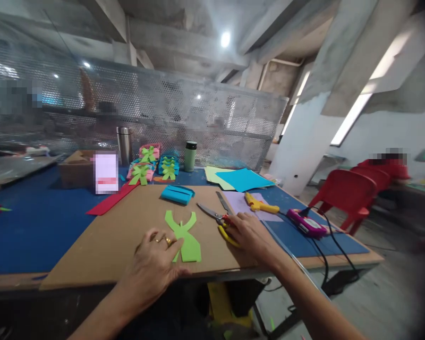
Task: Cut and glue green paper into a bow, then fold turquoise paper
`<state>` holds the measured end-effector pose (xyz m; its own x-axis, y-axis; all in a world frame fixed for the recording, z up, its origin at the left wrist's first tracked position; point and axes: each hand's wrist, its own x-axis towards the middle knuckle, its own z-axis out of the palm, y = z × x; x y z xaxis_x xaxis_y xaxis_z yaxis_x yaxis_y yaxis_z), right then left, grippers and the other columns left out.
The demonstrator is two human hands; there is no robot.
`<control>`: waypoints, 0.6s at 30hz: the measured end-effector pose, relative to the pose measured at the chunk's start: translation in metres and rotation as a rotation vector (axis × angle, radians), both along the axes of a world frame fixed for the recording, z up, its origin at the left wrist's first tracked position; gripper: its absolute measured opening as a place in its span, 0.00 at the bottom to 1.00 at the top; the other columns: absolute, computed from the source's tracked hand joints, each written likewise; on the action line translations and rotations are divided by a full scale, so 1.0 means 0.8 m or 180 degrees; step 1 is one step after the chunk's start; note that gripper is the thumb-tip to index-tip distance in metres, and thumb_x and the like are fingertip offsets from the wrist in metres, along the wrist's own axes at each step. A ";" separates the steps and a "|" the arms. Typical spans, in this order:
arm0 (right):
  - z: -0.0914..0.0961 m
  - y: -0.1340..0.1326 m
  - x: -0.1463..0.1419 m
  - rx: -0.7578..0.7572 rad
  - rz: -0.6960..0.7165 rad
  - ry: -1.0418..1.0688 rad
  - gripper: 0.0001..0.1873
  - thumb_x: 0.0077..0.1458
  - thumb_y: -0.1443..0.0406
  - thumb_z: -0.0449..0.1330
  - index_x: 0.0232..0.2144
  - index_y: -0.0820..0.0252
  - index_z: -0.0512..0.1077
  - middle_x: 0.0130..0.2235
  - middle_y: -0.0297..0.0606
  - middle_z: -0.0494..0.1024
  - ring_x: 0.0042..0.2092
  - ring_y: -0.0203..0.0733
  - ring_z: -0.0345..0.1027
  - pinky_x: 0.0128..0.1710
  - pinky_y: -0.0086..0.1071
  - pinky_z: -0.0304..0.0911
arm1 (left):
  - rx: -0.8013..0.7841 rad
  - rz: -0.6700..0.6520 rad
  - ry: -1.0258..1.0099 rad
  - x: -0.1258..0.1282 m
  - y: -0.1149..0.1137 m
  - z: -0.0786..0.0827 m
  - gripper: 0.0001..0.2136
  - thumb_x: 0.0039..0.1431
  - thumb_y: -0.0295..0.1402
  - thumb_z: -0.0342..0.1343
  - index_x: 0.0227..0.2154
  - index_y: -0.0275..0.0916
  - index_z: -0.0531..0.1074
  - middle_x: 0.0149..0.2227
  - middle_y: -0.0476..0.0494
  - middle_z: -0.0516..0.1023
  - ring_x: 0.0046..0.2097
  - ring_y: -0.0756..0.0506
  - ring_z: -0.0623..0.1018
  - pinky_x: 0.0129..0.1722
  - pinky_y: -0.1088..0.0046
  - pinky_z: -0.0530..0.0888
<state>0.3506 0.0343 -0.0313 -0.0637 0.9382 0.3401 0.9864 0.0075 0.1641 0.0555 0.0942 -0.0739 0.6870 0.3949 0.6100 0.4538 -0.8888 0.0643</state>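
A light-green paper cutout (188, 240), shaped like a bow with two curved arms and wide tails, lies on the cardboard sheet (109, 255) in front of me. My left hand (157, 252) is at its left side, fingers curled and thumb pressed on the paper. To the right, my right hand (248, 233) has its fingers around the handles of scissors (210, 212), whose blades point left and look parted. Behind the cutout sits a folded blue paper piece (178, 194). A thin metal blade (222, 202) lies beside the scissors.
A yellow glue gun (262, 204) rests on purple paper, near a magenta power strip (306, 223) with cables. Blue sheets (246, 179) lie behind. Small boxes with green bows (168, 168), a green bottle (190, 157), a steel flask (124, 145) and a carton (76, 170) stand farther back.
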 end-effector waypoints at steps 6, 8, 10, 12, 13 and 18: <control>0.004 -0.001 -0.007 0.0078 -0.0089 -0.0114 0.05 0.64 0.64 0.55 0.39 0.57 0.71 0.34 0.42 0.76 0.34 0.46 0.69 0.32 0.35 0.57 | 0.0139 0.0018 -0.0280 0.006 0.003 -0.014 0.21 0.64 0.51 0.51 0.47 0.42 0.77 0.43 0.39 0.80 0.45 0.38 0.76 0.52 0.52 0.65; 0.016 -0.001 -0.011 -0.0002 -0.0149 -0.0037 0.06 0.64 0.63 0.55 0.38 0.58 0.70 0.34 0.42 0.76 0.34 0.45 0.69 0.32 0.34 0.56 | 0.0175 0.0043 -0.0316 0.009 0.004 -0.019 0.23 0.64 0.52 0.50 0.47 0.41 0.76 0.43 0.39 0.80 0.45 0.37 0.76 0.52 0.52 0.65; 0.032 0.006 -0.015 -0.0165 -0.0264 0.0003 0.06 0.63 0.63 0.56 0.39 0.59 0.71 0.34 0.42 0.78 0.35 0.45 0.70 0.32 0.33 0.56 | 0.0201 0.0056 -0.0325 0.011 0.004 -0.021 0.25 0.63 0.54 0.50 0.49 0.39 0.76 0.43 0.38 0.81 0.46 0.37 0.76 0.53 0.51 0.65; 0.049 0.023 -0.015 -0.0315 -0.0445 -0.0028 0.08 0.62 0.63 0.57 0.42 0.59 0.72 0.35 0.42 0.79 0.37 0.46 0.72 0.33 0.33 0.56 | 0.0179 0.0077 -0.0300 0.011 0.003 -0.021 0.27 0.62 0.55 0.49 0.49 0.39 0.76 0.44 0.38 0.80 0.46 0.36 0.76 0.53 0.50 0.65; 0.057 0.036 -0.015 -0.0350 -0.0533 -0.0047 0.09 0.62 0.63 0.57 0.43 0.60 0.72 0.36 0.43 0.80 0.38 0.47 0.73 0.33 0.33 0.56 | 0.0158 0.0075 -0.0270 0.011 0.001 -0.021 0.27 0.61 0.56 0.49 0.49 0.39 0.75 0.44 0.37 0.80 0.46 0.36 0.76 0.53 0.50 0.65; 0.064 0.118 -0.006 -0.0406 -0.0912 -0.0088 0.16 0.67 0.58 0.51 0.46 0.64 0.72 0.42 0.53 0.80 0.43 0.53 0.74 0.36 0.35 0.57 | -0.0009 0.0040 -0.0168 0.008 -0.004 -0.016 0.29 0.61 0.56 0.50 0.53 0.39 0.73 0.47 0.37 0.80 0.50 0.35 0.75 0.57 0.48 0.64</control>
<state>0.3461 0.1287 0.0203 0.2019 0.9543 0.2203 0.9466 -0.2479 0.2063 0.0615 0.0909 -0.0870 0.6488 0.4051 0.6442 0.4609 -0.8828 0.0910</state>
